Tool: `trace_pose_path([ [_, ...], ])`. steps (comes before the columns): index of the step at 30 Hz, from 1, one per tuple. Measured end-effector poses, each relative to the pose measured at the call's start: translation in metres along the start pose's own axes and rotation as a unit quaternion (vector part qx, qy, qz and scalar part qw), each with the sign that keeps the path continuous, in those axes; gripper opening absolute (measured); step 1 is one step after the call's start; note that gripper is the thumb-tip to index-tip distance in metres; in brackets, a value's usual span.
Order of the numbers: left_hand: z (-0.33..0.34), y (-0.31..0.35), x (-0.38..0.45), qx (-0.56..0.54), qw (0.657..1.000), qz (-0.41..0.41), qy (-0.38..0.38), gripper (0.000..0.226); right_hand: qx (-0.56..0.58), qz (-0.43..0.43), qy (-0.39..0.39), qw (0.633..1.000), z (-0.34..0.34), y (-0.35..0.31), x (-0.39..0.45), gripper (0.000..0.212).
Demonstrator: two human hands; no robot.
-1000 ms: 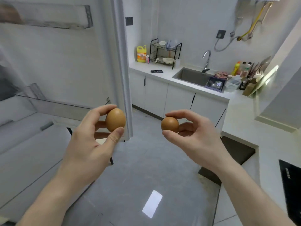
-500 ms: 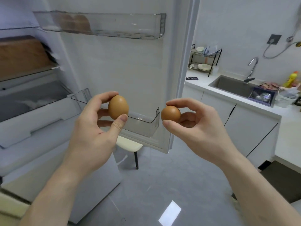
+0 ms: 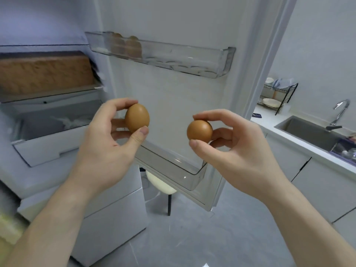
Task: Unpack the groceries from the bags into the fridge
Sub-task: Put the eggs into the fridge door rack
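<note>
Head view: I pinch one egg (image 3: 137,117) in my left hand (image 3: 107,145), another egg (image 3: 199,131) in my right hand (image 3: 237,149); excess fingertip pressure risks cracking either.

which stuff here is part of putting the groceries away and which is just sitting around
Part of the job: left egg, right egg, upper door shelf with eggs already in it, lower door bin.
Just there: stool, dish rack, sink, tap.

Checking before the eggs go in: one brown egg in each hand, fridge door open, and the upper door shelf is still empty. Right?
Not quite. The head view shows the upper door shelf already holding brown eggs at its left end. The rest is right: left hand and right hand each hold one egg, door open.
</note>
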State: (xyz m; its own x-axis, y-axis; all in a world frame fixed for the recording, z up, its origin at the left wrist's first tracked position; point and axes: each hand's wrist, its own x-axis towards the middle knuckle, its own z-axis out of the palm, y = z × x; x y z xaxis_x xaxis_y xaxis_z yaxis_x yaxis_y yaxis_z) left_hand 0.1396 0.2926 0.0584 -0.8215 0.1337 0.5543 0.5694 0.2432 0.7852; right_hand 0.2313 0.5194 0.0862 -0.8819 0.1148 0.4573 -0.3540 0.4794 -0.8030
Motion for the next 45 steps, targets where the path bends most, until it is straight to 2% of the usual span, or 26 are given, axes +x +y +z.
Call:
trace_pose_path([
  [9,-0.036,0.033,0.081,0.015,0.993,0.097,0.063,0.043,-0.045,-0.155,0.018,0.987,-0.003,-0.048,0.074,0.035],
  [13,-0.049,0.054,0.134,0.048,0.985,0.146,0.076,0.042,-0.111,-0.195,0.055,0.973,-0.006,-0.072,0.105,0.035],
  [16,-0.050,0.060,0.174,0.050,0.987,0.142,0.061,0.043,-0.160,-0.209,0.080,0.961,-0.006,-0.088,0.123,0.033],
  [20,-0.043,0.066,0.212,0.094,0.989,0.116,-0.007,0.048,-0.214,-0.170,0.088,0.958,-0.008,-0.102,0.150,0.031],
  [22,-0.040,0.070,0.225,0.125,0.985,0.101,-0.063,0.048,-0.252,-0.140,0.073,0.955,-0.008,-0.106,0.164,0.030],
  [25,-0.037,0.073,0.240,0.157,0.973,0.033,-0.164,0.041,-0.300,-0.081,0.032,0.950,-0.008,-0.111,0.183,0.021],
  [28,-0.033,0.079,0.247,0.211,0.944,-0.009,-0.253,0.037,-0.326,-0.026,-0.032,0.945,-0.006,-0.115,0.196,0.014],
  [31,-0.028,0.086,0.250,0.279,0.910,-0.024,-0.306,0.039,-0.338,0.020,-0.084,0.937,-0.001,-0.114,0.207,0.014],
  [36,-0.021,0.086,0.256,0.345,0.878,-0.035,-0.329,0.039,-0.377,0.062,-0.136,0.914,0.008,-0.105,0.225,0.014],
  [40,-0.016,0.083,0.259,0.360,0.872,-0.040,-0.330,0.037,-0.409,0.097,-0.162,0.893,0.012,-0.096,0.233,0.023],
  [42,-0.015,0.083,0.259,0.367,0.867,-0.044,-0.334,0.038,-0.403,0.107,-0.168,0.893,0.013,-0.093,0.235,0.030],
  [45,-0.016,0.085,0.258,0.379,0.859,-0.047,-0.342,0.041,-0.367,0.112,-0.168,0.908,0.012,-0.087,0.236,0.028],
])
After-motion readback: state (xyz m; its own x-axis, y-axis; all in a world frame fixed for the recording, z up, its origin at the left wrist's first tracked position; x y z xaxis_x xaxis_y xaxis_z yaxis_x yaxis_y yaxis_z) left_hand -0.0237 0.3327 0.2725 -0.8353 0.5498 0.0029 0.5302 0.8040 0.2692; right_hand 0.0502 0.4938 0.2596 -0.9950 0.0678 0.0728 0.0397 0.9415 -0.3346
